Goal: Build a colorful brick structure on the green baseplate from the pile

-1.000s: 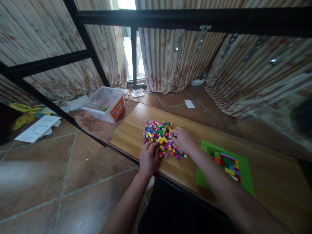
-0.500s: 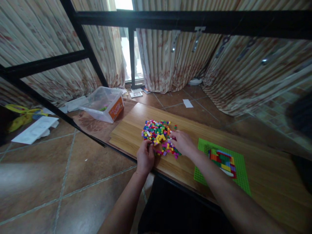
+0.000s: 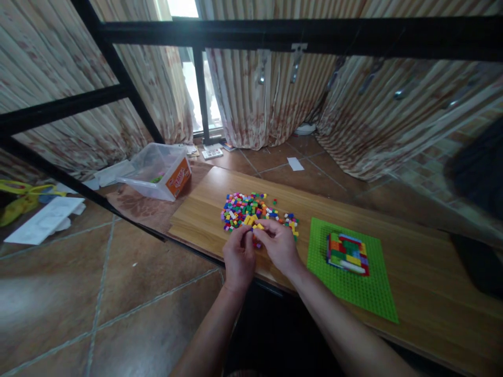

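Observation:
My left hand (image 3: 239,257) and my right hand (image 3: 280,247) meet at the near edge of a pile of small coloured toy bricks (image 3: 239,205). Thumb and fingers are pinched on both hands, fingertips almost touching. What lies between them is too small to make out. Yellow bricks (image 3: 250,220) show right at the fingertips, and the hands hide part of the pile. To the right, a green baseplate (image 3: 353,297) bears a low block of joined bricks (image 3: 348,253) in several colours.
The bricks and baseplate lie on a long wooden tabletop (image 3: 416,262). A clear plastic bin (image 3: 151,167) with an orange label stands beyond its left end. Black metal bars (image 3: 251,34) cross in front of striped curtains (image 3: 243,99). White paper (image 3: 295,164) lies on the tiled floor.
My right hand has moved left and toward me, from the right side of the pile to my left hand. Some bricks now lie spread at the pile's right. The view has shifted slightly.

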Motion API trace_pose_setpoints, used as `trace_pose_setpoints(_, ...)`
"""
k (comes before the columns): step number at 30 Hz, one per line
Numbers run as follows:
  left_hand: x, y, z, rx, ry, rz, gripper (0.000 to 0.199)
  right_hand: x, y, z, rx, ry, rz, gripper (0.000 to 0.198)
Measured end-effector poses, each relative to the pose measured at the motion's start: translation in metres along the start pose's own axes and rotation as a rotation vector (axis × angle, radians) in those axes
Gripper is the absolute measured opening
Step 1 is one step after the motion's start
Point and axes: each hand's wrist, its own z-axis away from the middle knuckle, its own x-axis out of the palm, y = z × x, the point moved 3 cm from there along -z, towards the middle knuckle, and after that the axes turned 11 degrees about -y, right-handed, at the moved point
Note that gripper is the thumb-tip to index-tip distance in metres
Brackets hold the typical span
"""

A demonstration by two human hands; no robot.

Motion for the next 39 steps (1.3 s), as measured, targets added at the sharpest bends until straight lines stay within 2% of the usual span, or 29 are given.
trace_pose_setpoints(6, 0.008, -0.008, -0.011, -0.093, -0.082, 0.02, 0.017, -0.015, 0.012, -0.002, 0.034, 0.011, 0.026, 0.029)
trace_pose_setpoints(12, 0.009, -0.022, -0.029, -0.132, -0.146, 0.042, 0.019, -0.023, 0.018, -0.007, 0.145, 0.035, -0.129, 0.03)
trace_pose_setpoints(15, 0.01, -0.027, -0.035, -0.125, -0.192, 0.051, 0.02, -0.026, 0.018, -0.01, 0.147, 0.054, -0.154, 0.029)
trace_pose_setpoints(17, 0.012, -0.027, -0.036, -0.139, -0.211, 0.108, 0.02, -0.026, 0.017, -0.011, 0.137, 0.053, -0.157, 0.029)
trace_pose_setpoints(20, 0.017, -0.026, -0.034, -0.205, -0.169, 0.272, 0.018, -0.024, 0.016, -0.01, 0.111, 0.057, -0.144, 0.028)
trace_pose_setpoints(24, 0.024, -0.021, -0.029, -0.299, -0.168, 0.495, 0.019, -0.02, 0.012, -0.007, 0.061, 0.113, -0.116, 0.026)
trace_pose_setpoints(29, 0.025, -0.015, -0.025, -0.314, -0.19, 0.6, 0.026, -0.017, 0.012, -0.005, 0.152, 0.151, -0.322, 0.033)
trace_pose_setpoints(34, 0.023, -0.011, -0.026, -0.321, -0.227, 0.645, 0.026, -0.019, 0.015, -0.004, 0.25, 0.11, -0.528, 0.03)
trace_pose_setpoints(39, 0.023, -0.013, -0.025, -0.388, -0.23, 0.723, 0.031, -0.023, 0.017, -0.006, 0.266, 0.055, -0.517, 0.025)
